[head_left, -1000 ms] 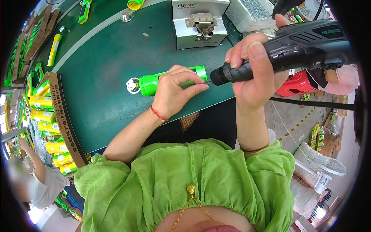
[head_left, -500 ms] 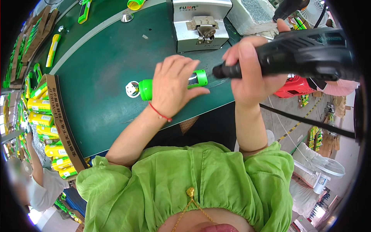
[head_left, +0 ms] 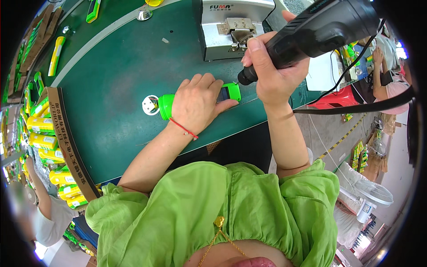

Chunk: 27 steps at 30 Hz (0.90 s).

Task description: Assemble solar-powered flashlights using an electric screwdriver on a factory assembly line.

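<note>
A bright green flashlight housing (head_left: 167, 107) lies on its side on the green tabletop. Over its middle, my left hand (head_left: 195, 99) is closed, pressing it down and hiding much of it. From its wide left end a round white disc (head_left: 150, 105) with white wire hangs out onto the table. My right hand (head_left: 280, 78) grips a black electric screwdriver (head_left: 320, 33), tilted. The bit of the screwdriver points down at the narrow right end of the housing, by a corner hole; whether it touches a screw there I cannot tell.
A silver machine (head_left: 235, 13) stands just beyond the housing. At the left, a cardboard box (head_left: 73, 142) holds several yellow-green flashlights (head_left: 44, 141). Another flashlight (head_left: 56, 56) and a shiny reflector (head_left: 144, 16) lie farther off. Co-workers sit at left and right. A black strap (head_left: 356, 107) crosses beside my right forearm.
My right hand has brought the screwdriver left and tipped it more steeply, its bit now at the housing's right end. My left hand stays on the housing, its fingers drawn closer around it.
</note>
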Motion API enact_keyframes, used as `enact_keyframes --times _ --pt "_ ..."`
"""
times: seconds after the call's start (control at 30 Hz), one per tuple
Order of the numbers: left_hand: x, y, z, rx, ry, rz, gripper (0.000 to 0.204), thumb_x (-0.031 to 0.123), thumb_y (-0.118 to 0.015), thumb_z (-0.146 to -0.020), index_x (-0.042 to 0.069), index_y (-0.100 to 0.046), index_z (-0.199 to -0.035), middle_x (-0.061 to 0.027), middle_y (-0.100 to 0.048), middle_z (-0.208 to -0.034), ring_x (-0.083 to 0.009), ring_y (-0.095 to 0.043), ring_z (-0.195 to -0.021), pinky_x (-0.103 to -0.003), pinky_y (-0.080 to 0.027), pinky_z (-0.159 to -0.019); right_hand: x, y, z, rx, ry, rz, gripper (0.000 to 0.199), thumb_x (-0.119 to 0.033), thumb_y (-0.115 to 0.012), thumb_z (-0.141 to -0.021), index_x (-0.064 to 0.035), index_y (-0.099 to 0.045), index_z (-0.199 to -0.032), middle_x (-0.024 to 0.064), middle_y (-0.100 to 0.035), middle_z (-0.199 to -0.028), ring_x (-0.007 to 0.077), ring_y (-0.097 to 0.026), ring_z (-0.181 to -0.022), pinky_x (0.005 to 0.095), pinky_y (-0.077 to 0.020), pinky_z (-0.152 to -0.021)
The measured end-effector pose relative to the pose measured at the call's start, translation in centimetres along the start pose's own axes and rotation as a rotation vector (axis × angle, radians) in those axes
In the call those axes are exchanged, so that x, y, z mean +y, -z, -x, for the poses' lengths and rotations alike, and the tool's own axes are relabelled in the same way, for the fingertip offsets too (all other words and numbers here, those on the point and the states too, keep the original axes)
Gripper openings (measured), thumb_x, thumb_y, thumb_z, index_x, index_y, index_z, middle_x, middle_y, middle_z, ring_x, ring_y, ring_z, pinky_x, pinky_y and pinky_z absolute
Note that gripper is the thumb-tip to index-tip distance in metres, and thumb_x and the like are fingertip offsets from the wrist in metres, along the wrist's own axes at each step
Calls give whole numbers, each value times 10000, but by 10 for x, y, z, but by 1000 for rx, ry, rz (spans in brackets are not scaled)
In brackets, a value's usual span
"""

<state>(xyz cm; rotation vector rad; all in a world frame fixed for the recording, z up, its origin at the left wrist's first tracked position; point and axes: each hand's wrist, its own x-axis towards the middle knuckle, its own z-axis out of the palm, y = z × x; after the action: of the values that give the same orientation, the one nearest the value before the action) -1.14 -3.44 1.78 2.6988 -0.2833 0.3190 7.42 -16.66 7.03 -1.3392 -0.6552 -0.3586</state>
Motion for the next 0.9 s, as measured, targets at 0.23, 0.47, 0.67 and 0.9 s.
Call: enact_keyframes --times 0.23,0.47,0.67,0.9 --pt "6 -1 -5 200 -31 177 379 340 -804 -687 93 -705 -958 -23 -635 -988 -221 -611 -827 -364 -455 -729 -17 5 -1 6 -54 -62 641 21 -595 -850 93 -244 -1382 107 -594 -713 157 -568 -552 308 -510 -559" --pt "4 -12 -10 242 -64 383 182 152 -820 -652 60 -679 -722 -18 -648 -795 -221 -607 -809 -358 -430 -721 -32 6 -1 -21 -48 -54 645 18 -578 -853 96 -224 -1386 115 -587 -713 159 -553 -548 319 -511 -551" --pt "5 -11 -10 182 -9 409 129 208 -793 -698 105 -716 -709 0 -632 -741 -217 -602 -786 -365 -444 -751 -30 5 3 -36 -22 -63 652 30 -575 -850 104 -210 -1385 115 -587 -703 159 -557 -533 314 -512 -544" --pt "7 -13 -11 195 -3 409 125 171 -803 -662 100 -700 -669 9 -626 -713 -212 -604 -751 -358 -447 -725 -27 -1 6 -15 76 -72 390 99 -627 -797 65 -392 -1106 68 -594 -688 114 -552 -556 253 -472 -540"
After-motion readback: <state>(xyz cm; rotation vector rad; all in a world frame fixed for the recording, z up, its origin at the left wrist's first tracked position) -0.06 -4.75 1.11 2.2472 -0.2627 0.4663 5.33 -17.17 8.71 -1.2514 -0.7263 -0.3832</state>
